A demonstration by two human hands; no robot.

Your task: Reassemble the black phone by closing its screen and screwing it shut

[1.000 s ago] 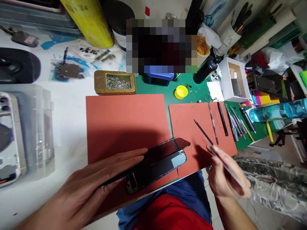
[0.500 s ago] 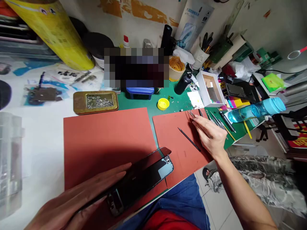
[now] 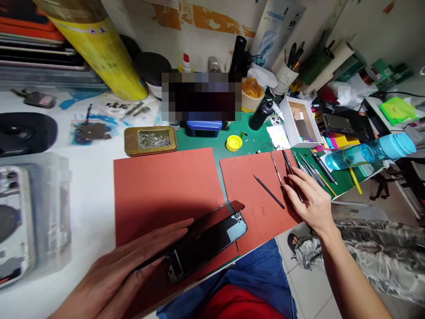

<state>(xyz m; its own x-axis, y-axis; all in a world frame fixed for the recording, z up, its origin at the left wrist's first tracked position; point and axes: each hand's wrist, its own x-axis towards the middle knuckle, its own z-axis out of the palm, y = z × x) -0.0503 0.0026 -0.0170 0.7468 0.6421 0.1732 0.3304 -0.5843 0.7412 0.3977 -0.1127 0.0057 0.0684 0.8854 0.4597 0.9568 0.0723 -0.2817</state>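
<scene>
An opened phone (image 3: 209, 243) lies at an angle over the front of the red mat, its inside showing dark with a pale grey-blue patch near the far end. My left hand (image 3: 133, 261) is closed around its near part, fingers along the raised dark panel (image 3: 212, 217). At the right, my right hand (image 3: 310, 201) pinches black tweezers (image 3: 287, 160) between fingers and thumb, low over the smaller red mat. Beside the thumb lies a thin silver tool (image 3: 276, 167). A black stick-like tool (image 3: 268, 191) rests on the mat to its left.
Behind the mats stand a gold tin (image 3: 151, 141) of small metal parts, a yellow cap (image 3: 234, 142) and a black bottle (image 3: 261, 115). Pens and tools lie right, near a blue water bottle (image 3: 370, 153). A clear case (image 3: 59, 212) sits left. A person in camouflage trousers (image 3: 372, 248) is at right.
My right hand has moved slightly toward me, off the silver tool and onto the black tweezers. The silver tool now lies on the mat. My left hand keeps the phone; the view has shifted left.
</scene>
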